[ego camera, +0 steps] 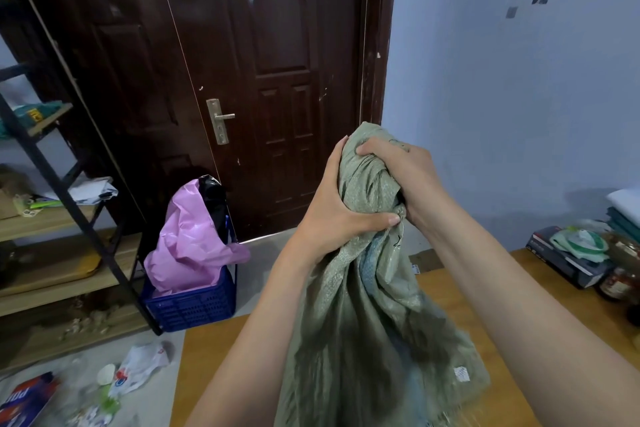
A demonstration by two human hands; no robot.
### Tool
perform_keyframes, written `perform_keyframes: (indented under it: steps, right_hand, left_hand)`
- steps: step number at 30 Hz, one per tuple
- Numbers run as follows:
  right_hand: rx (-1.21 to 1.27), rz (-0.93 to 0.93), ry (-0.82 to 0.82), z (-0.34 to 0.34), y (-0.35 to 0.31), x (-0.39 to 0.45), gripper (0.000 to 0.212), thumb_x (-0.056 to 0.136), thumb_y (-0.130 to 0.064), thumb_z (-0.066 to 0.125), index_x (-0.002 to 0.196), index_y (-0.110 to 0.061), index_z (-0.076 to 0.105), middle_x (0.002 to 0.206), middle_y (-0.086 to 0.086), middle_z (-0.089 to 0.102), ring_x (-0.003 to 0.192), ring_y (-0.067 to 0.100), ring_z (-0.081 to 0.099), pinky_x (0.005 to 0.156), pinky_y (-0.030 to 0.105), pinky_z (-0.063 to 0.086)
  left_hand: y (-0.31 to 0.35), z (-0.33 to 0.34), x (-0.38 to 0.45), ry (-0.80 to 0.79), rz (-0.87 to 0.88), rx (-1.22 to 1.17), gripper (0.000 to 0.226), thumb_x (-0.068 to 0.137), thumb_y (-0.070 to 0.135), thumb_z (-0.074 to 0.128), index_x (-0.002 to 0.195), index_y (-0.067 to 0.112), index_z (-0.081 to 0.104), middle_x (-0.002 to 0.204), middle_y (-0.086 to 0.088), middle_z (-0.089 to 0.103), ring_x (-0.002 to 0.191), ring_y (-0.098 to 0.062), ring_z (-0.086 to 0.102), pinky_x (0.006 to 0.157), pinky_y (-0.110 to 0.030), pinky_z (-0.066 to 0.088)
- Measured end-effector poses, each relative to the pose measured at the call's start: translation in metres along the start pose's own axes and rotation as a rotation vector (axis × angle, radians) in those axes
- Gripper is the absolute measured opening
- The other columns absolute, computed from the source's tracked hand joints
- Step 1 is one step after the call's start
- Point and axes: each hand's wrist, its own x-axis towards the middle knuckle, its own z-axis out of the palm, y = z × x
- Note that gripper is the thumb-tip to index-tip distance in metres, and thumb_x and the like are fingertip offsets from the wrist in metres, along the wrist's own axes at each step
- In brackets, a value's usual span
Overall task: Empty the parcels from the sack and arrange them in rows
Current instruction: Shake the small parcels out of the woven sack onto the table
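Note:
A grey-green woven sack [374, 329] hangs over the wooden table [214, 367], bunched at its top end. My left hand [332, 204] grips the bunched top from the left. On the right side of the same bunch, my right hand [405, 177] is clenched around it. The sack's body falls loose and crumpled down to the table, with a small white label near its lower right. A bluish patch shows through the weave; no parcel is plainly visible.
A dark brown door [277, 80] stands ahead. A blue crate [194, 305] with a pink plastic bag [187, 239] sits on the floor. Wooden shelves [52, 218] line the left. Boxes and jars [588, 263] crowd the table's right end. Litter lies on the floor [131, 371].

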Motion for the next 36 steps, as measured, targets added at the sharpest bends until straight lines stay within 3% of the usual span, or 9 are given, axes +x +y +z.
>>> perform_keyframes:
  steps: [7, 11, 14, 18, 22, 24, 28, 32, 36]
  right_hand:
    - [0.007, 0.065, -0.003, -0.007, 0.009, 0.002, 0.022, 0.071, -0.022, 0.08, 0.088, -0.009, 0.075, 0.082, 0.009, 0.078, 0.074, 0.021, 0.076, 0.069, 0.037, 0.063]
    - [0.016, 0.074, -0.017, -0.011, 0.009, 0.004, 0.023, 0.073, -0.022, 0.08, 0.09, -0.008, 0.074, 0.082, 0.009, 0.078, 0.07, 0.02, 0.076, 0.064, 0.033, 0.062]
    - [0.047, 0.09, -0.025, -0.013, 0.011, 0.004, 0.02, 0.074, -0.022, 0.08, 0.087, -0.009, 0.074, 0.077, 0.006, 0.077, 0.063, 0.017, 0.074, 0.058, 0.027, 0.06]
    - [0.103, 0.142, -0.039, -0.014, 0.018, 0.005, 0.033, 0.071, -0.026, 0.08, 0.097, -0.006, 0.075, 0.09, 0.012, 0.077, 0.078, 0.024, 0.075, 0.074, 0.037, 0.06]
    - [0.23, 0.197, -0.127, -0.015, 0.028, 0.007, 0.041, 0.073, -0.031, 0.075, 0.104, -0.004, 0.075, 0.101, 0.016, 0.075, 0.092, 0.033, 0.073, 0.083, 0.043, 0.059]
    - [0.313, 0.206, -0.209, -0.016, 0.032, 0.007, 0.026, 0.085, -0.028, 0.065, 0.093, -0.006, 0.077, 0.094, 0.015, 0.073, 0.084, 0.027, 0.072, 0.076, 0.037, 0.059]
    - [0.406, 0.257, -0.253, -0.018, 0.042, 0.008, 0.03, 0.092, -0.025, 0.058, 0.075, -0.009, 0.078, 0.082, 0.012, 0.073, 0.069, 0.022, 0.073, 0.065, 0.032, 0.06]
    - [0.389, 0.323, -0.239, -0.021, 0.053, 0.009, 0.025, 0.09, -0.031, 0.063, 0.09, -0.009, 0.074, 0.088, 0.012, 0.074, 0.074, 0.023, 0.073, 0.069, 0.033, 0.06]
    - [0.223, 0.337, -0.231, -0.029, 0.067, 0.015, 0.034, 0.089, -0.042, 0.064, 0.102, -0.013, 0.074, 0.098, 0.01, 0.076, 0.083, 0.024, 0.073, 0.076, 0.035, 0.059]
  left_hand:
    - [-0.001, 0.005, -0.003, -0.015, -0.032, -0.006, 0.118, 0.062, 0.0, 0.091, 0.154, 0.028, 0.022, 0.142, 0.006, 0.052, 0.128, -0.005, 0.054, 0.11, -0.037, 0.044]
    - [-0.003, 0.003, -0.007, -0.023, -0.062, 0.02, 0.129, 0.062, 0.01, 0.093, 0.156, 0.037, 0.009, 0.147, 0.013, 0.044, 0.131, 0.002, 0.048, 0.112, -0.03, 0.04]
    - [-0.007, 0.0, -0.011, -0.108, -0.077, 0.028, 0.138, 0.064, 0.001, 0.09, 0.156, 0.038, -0.007, 0.149, 0.017, 0.038, 0.133, 0.006, 0.044, 0.111, -0.022, 0.038]
    - [-0.015, -0.001, -0.017, -0.181, -0.093, 0.057, 0.148, 0.061, 0.001, 0.091, 0.152, 0.043, -0.018, 0.156, 0.017, 0.026, 0.138, 0.006, 0.036, 0.115, -0.026, 0.033]
    - [-0.018, 0.003, -0.018, -0.084, -0.073, 0.047, 0.145, 0.057, 0.004, 0.094, 0.153, 0.046, -0.006, 0.156, 0.014, 0.029, 0.137, 0.004, 0.04, 0.113, -0.026, 0.037]
    - [-0.019, 0.005, -0.017, -0.017, -0.053, 0.032, 0.139, 0.056, 0.003, 0.094, 0.154, 0.042, 0.003, 0.15, 0.015, 0.037, 0.133, 0.002, 0.045, 0.111, -0.026, 0.04]
    - [-0.022, 0.009, -0.014, 0.076, -0.02, 0.03, 0.118, 0.054, 0.0, 0.094, 0.146, 0.032, 0.028, 0.14, 0.006, 0.048, 0.125, -0.004, 0.054, 0.104, -0.026, 0.047]
    - [-0.025, 0.012, -0.01, 0.112, -0.034, 0.043, 0.103, 0.054, -0.001, 0.094, 0.137, 0.027, 0.039, 0.13, 0.004, 0.056, 0.117, -0.006, 0.06, 0.097, -0.025, 0.051]
    - [-0.03, 0.006, -0.007, 0.135, -0.058, 0.1, 0.094, 0.054, 0.005, 0.095, 0.132, 0.024, 0.045, 0.125, 0.006, 0.06, 0.114, -0.006, 0.061, 0.095, -0.025, 0.052]
